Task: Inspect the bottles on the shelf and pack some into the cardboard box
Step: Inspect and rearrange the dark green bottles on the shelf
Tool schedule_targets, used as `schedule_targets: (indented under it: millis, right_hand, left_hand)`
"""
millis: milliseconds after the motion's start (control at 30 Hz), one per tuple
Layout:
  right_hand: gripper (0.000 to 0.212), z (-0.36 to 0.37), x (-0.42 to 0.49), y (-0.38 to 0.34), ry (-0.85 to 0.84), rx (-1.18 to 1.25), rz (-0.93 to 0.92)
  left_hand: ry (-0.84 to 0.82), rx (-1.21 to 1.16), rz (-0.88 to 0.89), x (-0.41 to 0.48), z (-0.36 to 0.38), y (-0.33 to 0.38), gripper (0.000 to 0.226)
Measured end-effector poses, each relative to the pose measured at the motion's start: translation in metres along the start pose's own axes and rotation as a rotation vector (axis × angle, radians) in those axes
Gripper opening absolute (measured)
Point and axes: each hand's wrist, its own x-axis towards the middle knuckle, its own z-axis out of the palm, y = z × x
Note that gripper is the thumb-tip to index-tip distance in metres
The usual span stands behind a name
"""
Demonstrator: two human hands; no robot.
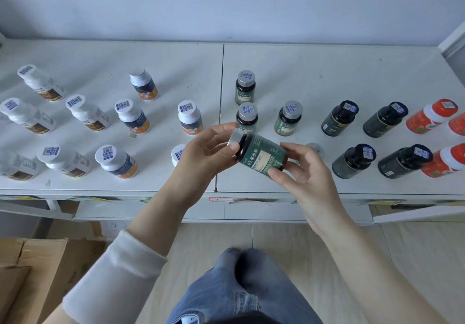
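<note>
Right now I have the green-labelled bottle (261, 155) lying on its side between both hands, lifted clear of the shelf (327, 72) and hanging above its front edge, just right of the middle seam. My left hand (206, 152) pinches the silver-cap end, with the thumb at the neck and the fingers curled behind the cap. My right hand (304, 172) grasps the base end, its thumb pressed on the lower part of the label.

I judge this to be the inspecting step, and the label faces me squarely enough to read. To do it well, I should roll the bottle slowly with my right fingers and let the left pinch serve as a loose pivot, so the whole label comes round without a slip. Then I should tip the cap toward me to check its sticker and seal. Working above the shelf rather than out over the floor would make a fumble harmless.

Three matching green bottles (247, 117) stand just behind my hands, so I must not knock them with my knuckles. The cardboard box (37, 268) waits on the floor, below the front left corner; I cannot see into it from here.
</note>
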Motion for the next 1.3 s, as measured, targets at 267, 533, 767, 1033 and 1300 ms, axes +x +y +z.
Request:
schedule_targets:
  millis: [267, 533, 767, 1033, 1300]
  right_hand:
    - [0.06, -0.019, 0.011, 0.0, 0.039, -0.757, -0.244]
    - [0.069, -0.033, 0.023, -0.009, 0.081, -1.235, -0.377]
    - [0.069, -0.041, 0.033, -0.017, 0.086, -1.285, -0.374]
    - [0.069, -0.075, 0.058, -0.03, 0.067, -1.271, -0.328]
    - [0.06, -0.106, 0.1, -0.033, -0.055, -1.244, -0.313]
  left_hand:
    - [-0.002, 0.573, 0.091, 0.021, 0.0, 0.005, 0.037]
    - [-0.096, 0.996, 0.205, 0.042, -0.002, -0.031, 0.038]
    - [-0.09, 1.065, 0.253, 0.043, 0.001, -0.048, 0.04]
    - [0.021, 1.102, 0.32, 0.068, 0.034, -0.021, 0.048]
    - [0.095, 1.287, 0.035, 0.159, 0.092, -0.047, 0.047]
